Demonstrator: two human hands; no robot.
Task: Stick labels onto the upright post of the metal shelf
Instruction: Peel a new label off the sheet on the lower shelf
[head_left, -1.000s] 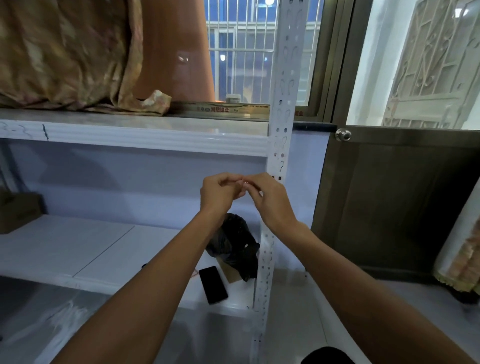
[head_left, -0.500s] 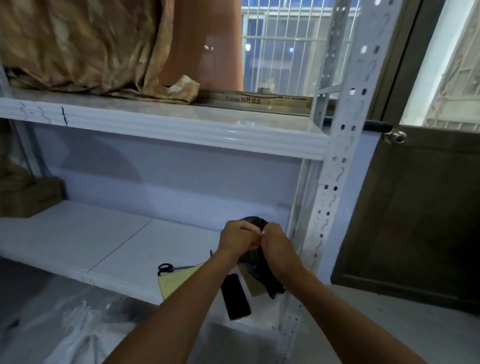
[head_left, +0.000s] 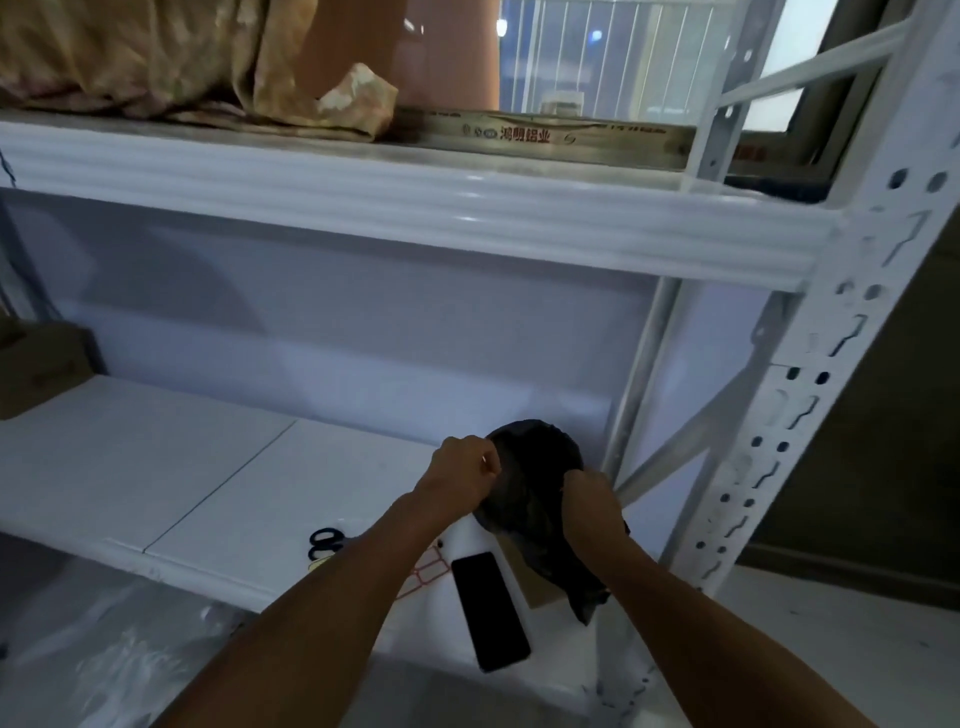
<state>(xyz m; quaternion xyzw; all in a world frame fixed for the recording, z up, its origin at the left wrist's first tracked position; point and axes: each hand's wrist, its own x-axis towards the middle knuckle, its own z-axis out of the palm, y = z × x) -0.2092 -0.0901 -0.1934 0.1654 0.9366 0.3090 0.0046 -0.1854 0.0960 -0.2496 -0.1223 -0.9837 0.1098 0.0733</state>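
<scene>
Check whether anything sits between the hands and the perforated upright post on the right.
Nothing visible blocks it. Both the left hand and right hand are at the black bag; open space separates them from the post.

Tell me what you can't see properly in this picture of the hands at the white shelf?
- Head view: whatever the left hand pinches is too small to make out.
- The right hand has its fingertips buried in the crumpled black plastic bag.
- The red-edged white label sheet is mostly covered by the left forearm.
- The black-handled scissors show only their handles; the forearm covers the rest.
- The brown cardboard box is cut off by the left edge.
</scene>
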